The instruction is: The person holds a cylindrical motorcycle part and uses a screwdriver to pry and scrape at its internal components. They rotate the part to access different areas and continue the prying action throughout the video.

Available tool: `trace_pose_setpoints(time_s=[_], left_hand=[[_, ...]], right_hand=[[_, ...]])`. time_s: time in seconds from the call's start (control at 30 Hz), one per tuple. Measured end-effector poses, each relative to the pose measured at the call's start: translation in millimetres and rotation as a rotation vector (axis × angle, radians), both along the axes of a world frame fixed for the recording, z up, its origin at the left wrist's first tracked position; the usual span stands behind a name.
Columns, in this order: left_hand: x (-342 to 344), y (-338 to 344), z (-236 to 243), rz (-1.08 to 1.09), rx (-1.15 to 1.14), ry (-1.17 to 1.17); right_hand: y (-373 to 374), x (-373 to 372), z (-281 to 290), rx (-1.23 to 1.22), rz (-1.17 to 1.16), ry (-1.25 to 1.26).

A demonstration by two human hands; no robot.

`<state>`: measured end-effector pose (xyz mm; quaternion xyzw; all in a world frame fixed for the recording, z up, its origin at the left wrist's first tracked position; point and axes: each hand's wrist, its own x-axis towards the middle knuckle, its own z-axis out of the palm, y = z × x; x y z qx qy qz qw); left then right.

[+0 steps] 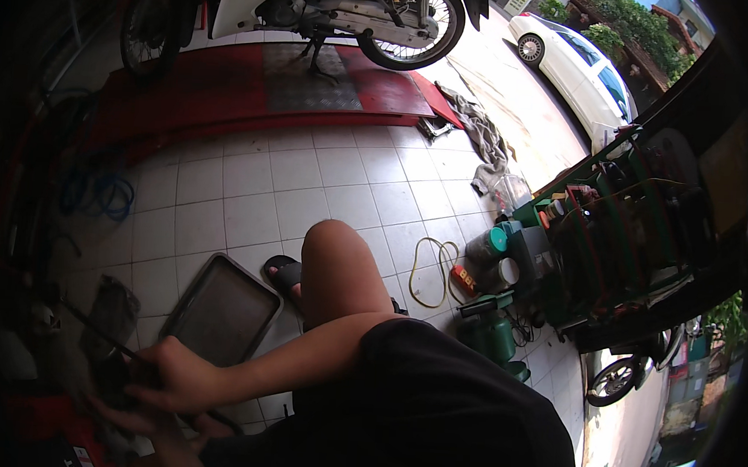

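Note:
My right hand point(178, 377) is closed around one end of a thin dark rod point(98, 326) at the lower left. The rod slants up and left from the fist, and its far end is lost in shadow. Just below, my left hand point(129, 421) has its fingers stretched out, close under the right one; it is dim and partly covered. A grey rectangular tray point(225, 312) lies on the tiles beside my right hand. Left of it is a dark, flat, crumpled-looking item point(112, 310), too dim to name.
A white motorbike point(319, 12) stands on a red lift platform point(187, 76) ahead. Blue hose point(102, 198) lies coiled at left. On the right are a green rack point(623, 223), a green canister point(490, 330), tubs and a yellow tube point(414, 274). A white car point(573, 64) is outside.

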<state>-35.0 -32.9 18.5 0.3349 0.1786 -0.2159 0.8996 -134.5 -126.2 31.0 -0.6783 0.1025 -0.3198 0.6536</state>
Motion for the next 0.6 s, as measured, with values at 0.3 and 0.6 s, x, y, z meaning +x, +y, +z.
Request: trace_pose_setpoints(time_s=[0.3,0.6], left_hand=[[31.2,22.3,-58.8,-0.170,-0.159,-0.180],[4.4,3.2,-24.9,-0.235,-0.040,-0.590]], right_hand=[[-9.9,-2.1,1.0,-0.082,0.081,0.040],[-11.5,-2.0,28.4,-0.154,0.111,0.220]])
